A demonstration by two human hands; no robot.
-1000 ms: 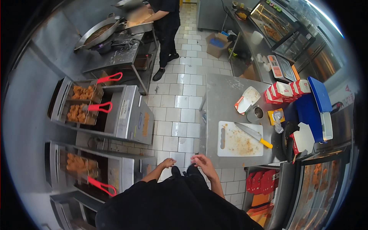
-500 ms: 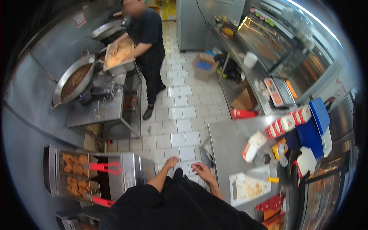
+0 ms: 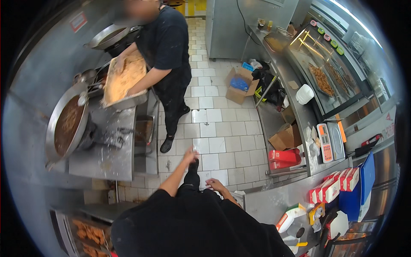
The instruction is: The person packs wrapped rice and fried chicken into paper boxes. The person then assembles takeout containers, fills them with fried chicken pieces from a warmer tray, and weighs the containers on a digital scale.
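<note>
Both of my hands hang in the air over the tiled floor, holding nothing that I can see. Farther forward is my left hand (image 3: pixel 189 156), its fingers loosely apart beside my outstretched shoe. My right hand (image 3: pixel 215 185) is lower and closer to my body, fingers half bent and apart, left of the steel counter. Ahead on the left, a person in black tilts a metal tray (image 3: pixel 124 81) of orange-coloured breading, with both hands in or at it. A large wok (image 3: pixel 68 122) of dark oil stands beside that tray.
Fried chicken (image 3: pixel 90 231) sits in fryer baskets at lower left. To the right, a steel counter (image 3: pixel 261 205) holds red-and-white boxes (image 3: pixel 334 188) and a blue container (image 3: pixel 364 180). A digital scale (image 3: pixel 326 143) lies beyond. An open cardboard box (image 3: pixel 234 95) is on the floor.
I have moved forward along the aisle, so the fryer and counter slide down the view and the other person looks nearer. My left hand has swung forward; my right stays low.
</note>
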